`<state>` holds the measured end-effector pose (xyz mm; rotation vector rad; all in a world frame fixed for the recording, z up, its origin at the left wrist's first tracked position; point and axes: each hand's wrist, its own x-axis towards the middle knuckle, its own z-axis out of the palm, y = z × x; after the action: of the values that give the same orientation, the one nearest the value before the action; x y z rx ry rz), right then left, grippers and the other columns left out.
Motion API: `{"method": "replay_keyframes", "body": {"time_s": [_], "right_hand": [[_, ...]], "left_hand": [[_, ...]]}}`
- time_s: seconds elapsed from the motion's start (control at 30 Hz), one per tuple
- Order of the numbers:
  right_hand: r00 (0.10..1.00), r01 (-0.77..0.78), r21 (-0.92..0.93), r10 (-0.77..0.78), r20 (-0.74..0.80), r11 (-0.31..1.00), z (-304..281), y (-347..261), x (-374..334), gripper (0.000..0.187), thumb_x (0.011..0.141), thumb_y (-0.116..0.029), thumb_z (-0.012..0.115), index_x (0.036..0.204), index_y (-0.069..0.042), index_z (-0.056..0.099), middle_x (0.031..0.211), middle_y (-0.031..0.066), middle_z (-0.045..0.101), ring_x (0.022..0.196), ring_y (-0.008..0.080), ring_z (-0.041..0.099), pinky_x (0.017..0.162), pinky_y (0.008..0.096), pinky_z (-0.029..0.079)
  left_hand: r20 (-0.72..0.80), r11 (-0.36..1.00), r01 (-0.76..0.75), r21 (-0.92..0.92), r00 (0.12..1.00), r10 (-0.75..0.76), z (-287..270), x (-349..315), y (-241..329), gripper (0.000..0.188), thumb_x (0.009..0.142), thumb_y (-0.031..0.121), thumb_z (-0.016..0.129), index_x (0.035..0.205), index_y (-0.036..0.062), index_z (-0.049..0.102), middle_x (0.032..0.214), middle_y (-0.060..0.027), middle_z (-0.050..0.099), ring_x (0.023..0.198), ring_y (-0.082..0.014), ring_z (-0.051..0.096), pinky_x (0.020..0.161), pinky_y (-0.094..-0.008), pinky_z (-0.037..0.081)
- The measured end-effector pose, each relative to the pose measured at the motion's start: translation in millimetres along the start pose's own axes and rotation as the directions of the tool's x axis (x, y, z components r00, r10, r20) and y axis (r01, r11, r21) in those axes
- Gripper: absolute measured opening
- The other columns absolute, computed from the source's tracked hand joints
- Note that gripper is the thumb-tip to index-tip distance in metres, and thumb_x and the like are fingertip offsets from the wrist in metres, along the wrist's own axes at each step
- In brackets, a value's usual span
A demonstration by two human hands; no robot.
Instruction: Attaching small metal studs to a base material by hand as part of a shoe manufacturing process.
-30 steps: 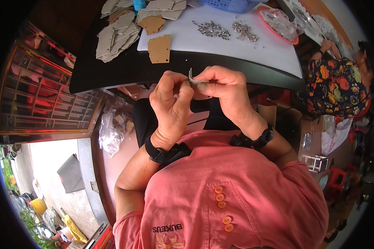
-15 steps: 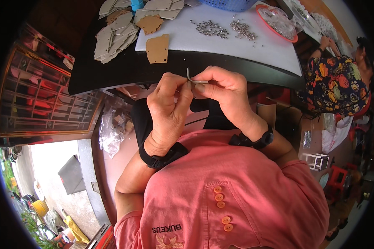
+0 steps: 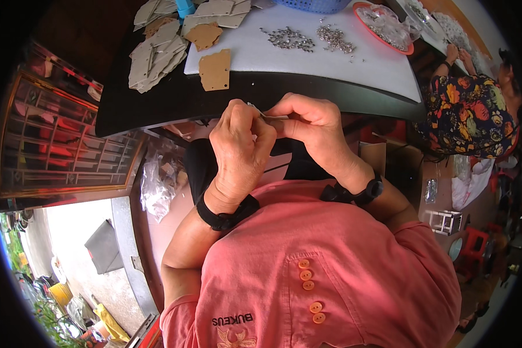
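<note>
Both hands meet just in front of the table's near edge, fingers pinched together. My right hand grips a thin greyish flat piece, seen nearly edge-on, between thumb and forefinger. My left hand is closed at the other end of this piece, and its fingertips are mostly hidden behind the knuckles. A small pale bit shows above them. Beyond the hands, a tan flat piece with small holes lies at the front edge of the white board.
Stacks of greyish flat pieces lie at the left of the black table. Small metal parts are heaped on the white board. A red tray stands right, a blue basket behind. Another person sits at the right.
My left hand has turned, its knuckles now covering more of the fingertips. The piece's raised flap no longer stands up between the hands. The view has shifted slightly.
</note>
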<state>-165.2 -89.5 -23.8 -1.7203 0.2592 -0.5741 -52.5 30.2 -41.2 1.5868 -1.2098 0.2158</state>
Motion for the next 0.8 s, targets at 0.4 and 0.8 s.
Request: {"method": "replay_keyframes", "body": {"time_s": [0.4, 0.8], "right_hand": [[0.984, -0.158, 0.280, 0.176, -0.039, 0.947, -11.7, 1.1, -0.4, 0.011, 0.093, -0.007, 0.069, 0.100, 0.002, 0.072, 0.087, 0.0049, 0.070, 0.076, 0.0099, 0.062, 0.070, 0.0256, 0.050], [0.979, -0.039, 0.217, 0.080, -0.186, 0.976, -10.3, -10.6, -2.2, 0.014, 0.093, -0.006, 0.068, 0.104, 0.002, 0.071, 0.088, 0.0036, 0.070, 0.076, 0.0083, 0.059, 0.071, 0.0240, 0.049]], "left_hand": [[-0.020, 0.984, 0.152, -0.091, 0.988, -0.155, -13.6, -2.6, -16.5, 0.015, 0.081, -0.009, 0.065, 0.086, 0.0017, 0.055, 0.077, -0.0066, 0.055, 0.062, -0.0173, 0.056, 0.058, -0.0287, 0.046], [-0.046, 0.979, 0.191, -0.067, 0.980, -0.194, -24.2, 9.4, 25.7, 0.017, 0.084, -0.011, 0.063, 0.097, -0.0009, 0.067, 0.097, -0.0033, 0.063, 0.079, -0.0091, 0.059, 0.074, -0.0224, 0.048]]}}
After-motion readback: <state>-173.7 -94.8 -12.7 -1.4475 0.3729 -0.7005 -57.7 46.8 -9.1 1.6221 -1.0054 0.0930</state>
